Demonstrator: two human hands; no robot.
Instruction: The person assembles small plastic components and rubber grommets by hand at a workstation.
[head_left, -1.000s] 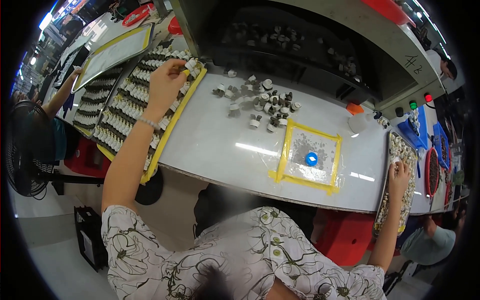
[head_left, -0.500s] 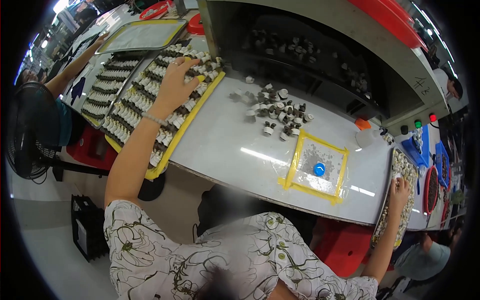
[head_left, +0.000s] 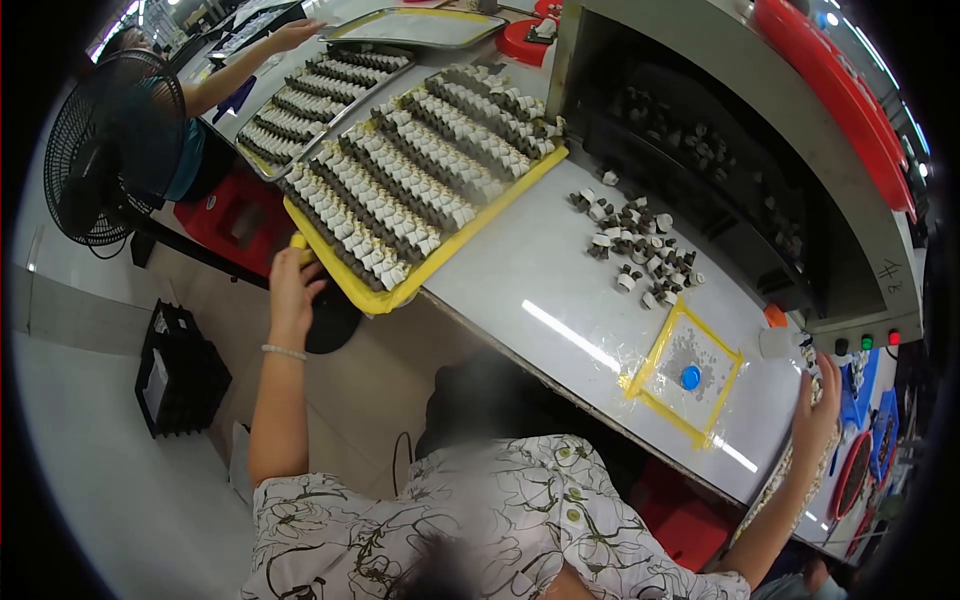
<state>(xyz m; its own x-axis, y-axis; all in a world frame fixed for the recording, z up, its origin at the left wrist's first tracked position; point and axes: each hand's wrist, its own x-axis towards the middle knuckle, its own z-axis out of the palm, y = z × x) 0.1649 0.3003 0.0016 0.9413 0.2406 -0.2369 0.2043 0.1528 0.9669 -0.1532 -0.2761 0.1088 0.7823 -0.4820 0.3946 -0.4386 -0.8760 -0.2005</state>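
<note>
My left hand (head_left: 292, 288) is beside the near left corner of a yellow-edged tray (head_left: 375, 300), past the table's edge. A yellow cover sits on one fingertip; the fingers are apart and I see nothing in them. Rows of small white and dark parts (head_left: 420, 170) fill the tray. At the far right my right hand (head_left: 818, 405) reaches over the far end of a narrow tray of small pale pieces (head_left: 768, 485), near a whitish bottle (head_left: 778, 343). Its fingers are stretched and slightly bent, with pale pieces showing behind them.
Loose white and dark parts (head_left: 645, 245) lie before a dark-mouthed machine (head_left: 690, 130). A yellow-taped square (head_left: 655, 350) with a blue cap (head_left: 691, 377) is on the table. Another filled tray (head_left: 262, 160), a fan (head_left: 100, 150) and another person's arm (head_left: 235, 75) are at left.
My left hand has gone from above the filled tray to beside its near left corner. My right hand has moved to the far end of the right tray. The view has shifted.
</note>
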